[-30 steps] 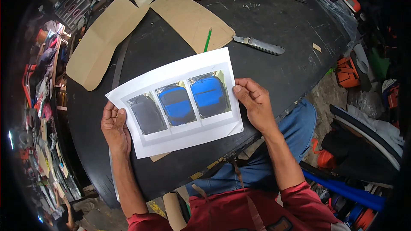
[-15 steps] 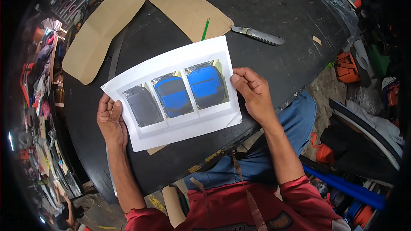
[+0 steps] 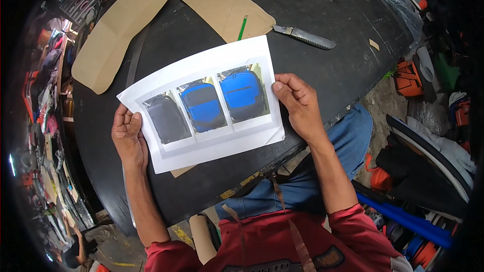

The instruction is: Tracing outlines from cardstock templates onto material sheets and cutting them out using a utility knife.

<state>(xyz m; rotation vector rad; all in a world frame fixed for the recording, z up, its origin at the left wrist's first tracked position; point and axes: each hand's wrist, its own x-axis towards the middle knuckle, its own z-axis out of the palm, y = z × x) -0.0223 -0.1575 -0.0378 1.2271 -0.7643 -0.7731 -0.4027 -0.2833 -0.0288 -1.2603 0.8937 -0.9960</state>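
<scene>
A white paper sheet (image 3: pixel 212 158) with three printed pictures of bags, one dark and two blue and black, is held up over the black table. My left hand (image 3: pixel 128 136) pinches its left edge between thumb and fingers. At the right edge, my right hand (image 3: pixel 301 106) grips it the same way. The sheet bows slightly and its lower right corner curls. Just beyond its top edge lies a green pencil (image 3: pixel 242 27) on a tan cardboard pattern (image 3: pixel 222 7). To the right of that rests a utility knife (image 3: pixel 305 37) with its blade showing.
Another curved cardboard piece (image 3: pixel 118 35) lies at the table's far left, next to a metal ruler (image 3: pixel 135 59). A small cardboard scrap (image 3: pixel 373 45) is on the black table (image 3: pixel 343 75) at right. An orange bag (image 3: pixel 407 78) and heaped materials stand beyond the right edge.
Both hands and the paper sheet have shifted slightly upward in the view. The grip is the same, and the things on the table have stayed put.
</scene>
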